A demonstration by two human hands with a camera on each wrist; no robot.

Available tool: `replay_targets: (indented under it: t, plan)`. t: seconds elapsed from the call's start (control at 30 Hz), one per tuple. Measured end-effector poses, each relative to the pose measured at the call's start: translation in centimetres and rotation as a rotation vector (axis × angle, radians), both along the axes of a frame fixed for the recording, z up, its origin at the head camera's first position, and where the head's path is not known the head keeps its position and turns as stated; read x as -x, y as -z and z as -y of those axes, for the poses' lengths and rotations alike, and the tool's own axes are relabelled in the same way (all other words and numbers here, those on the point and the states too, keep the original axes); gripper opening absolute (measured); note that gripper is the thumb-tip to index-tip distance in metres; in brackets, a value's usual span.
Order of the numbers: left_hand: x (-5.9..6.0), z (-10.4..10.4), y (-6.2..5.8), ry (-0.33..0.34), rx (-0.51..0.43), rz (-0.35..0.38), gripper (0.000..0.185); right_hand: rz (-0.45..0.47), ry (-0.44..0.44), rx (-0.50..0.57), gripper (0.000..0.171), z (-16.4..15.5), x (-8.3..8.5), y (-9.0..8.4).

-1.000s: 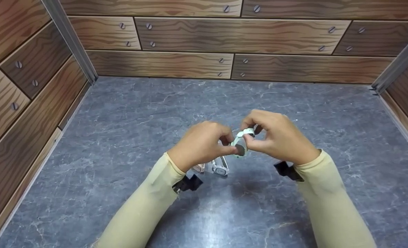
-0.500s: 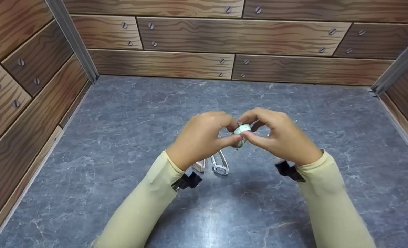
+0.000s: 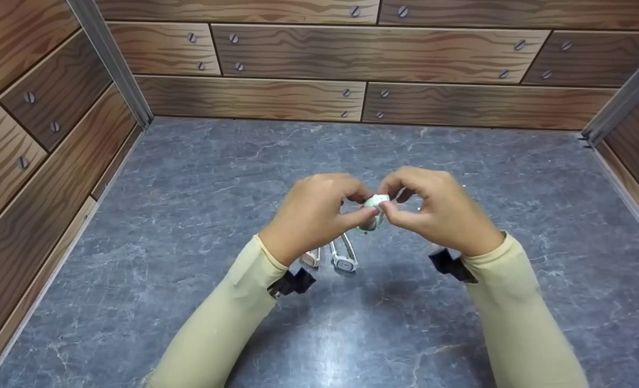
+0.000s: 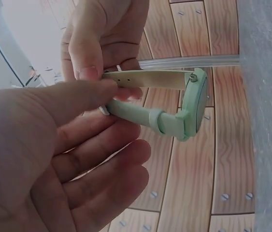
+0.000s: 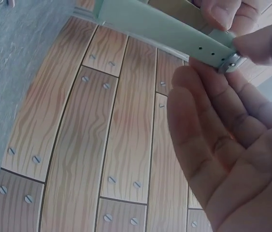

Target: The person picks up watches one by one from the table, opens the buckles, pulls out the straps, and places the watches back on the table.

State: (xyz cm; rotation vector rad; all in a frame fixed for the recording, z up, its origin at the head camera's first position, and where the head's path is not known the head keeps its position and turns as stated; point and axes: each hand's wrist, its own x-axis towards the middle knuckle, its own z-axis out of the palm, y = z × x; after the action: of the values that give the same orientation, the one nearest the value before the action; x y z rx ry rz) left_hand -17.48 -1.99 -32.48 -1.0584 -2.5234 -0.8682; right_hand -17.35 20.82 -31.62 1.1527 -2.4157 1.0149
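No writing is legible. The left hand and right hand both pinch the mint-green wristwatch strap above the bench.

Mint watch — matt, rubbery strap; metal buckle. Tabletop — grey marbled, slightly glossy. Walls: wood-grain print.

Even, soft overhead light; faint glare on near tabletop, soft shadows under arms; wrist views hazy, close fingers blurred.
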Motion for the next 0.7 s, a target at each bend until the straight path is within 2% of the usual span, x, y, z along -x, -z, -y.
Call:
replay_targets:
  t: [0.17, 0.3, 0.47, 0.6, 0.7]
  plan:
    - [-0.05, -0.02, -0.02, 0.016, -0.028, -0.040, 0.023, -0.065, 0.004, -0.039, 0.017, 0.03, 0.00, 0.07]
    - [0.04, 0.06, 0.01, 0.021, -0.065, -0.070, 0.018, -0.024, 0.010, -0.035, 0.016, 0.15, -0.12, -0.02]
    - [0.14, 0.10, 0.09, 0.019, -0.089, -0.040, 0.013, 0.050, 0.035, -0.016, 0.014, 0.31, -0.30, -0.08]
    - [0.11, 0.05, 0.16, 0.031, -0.092, -0.045, 0.011, 0.061, 0.033, -0.016, 0.016, 0.37, -0.37, -0.05]
    - [0.03, -0.05, 0.23, 0.037, -0.106, -0.049, 0.010, 0.027, 0.034, -0.034, 0.018, 0.40, -0.38, -0.01]
